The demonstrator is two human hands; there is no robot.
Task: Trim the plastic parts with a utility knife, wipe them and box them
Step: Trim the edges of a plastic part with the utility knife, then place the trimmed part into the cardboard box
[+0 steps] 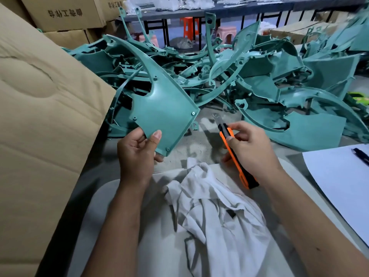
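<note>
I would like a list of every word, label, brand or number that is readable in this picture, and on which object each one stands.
Stacked cardboard box at top left: one line of dark printed characters, seen upside down and blurred, not readable.
Neighbouring box: a few characters at its edge, also unreadable.
Utility knife, white sheet, teal plastic part: no text visible.

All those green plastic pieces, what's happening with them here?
A person is cleaning up moulded parts by hand. The left hand holds one green plastic panel up by its lower corner, and the right hand grips an orange utility knife, blade out but not touching the panel. A white rag lies crumpled in front of the person for wiping. A big pile of similar green parts is heaped on the floor beyond, and a large cardboard box stands open at the left.
</note>
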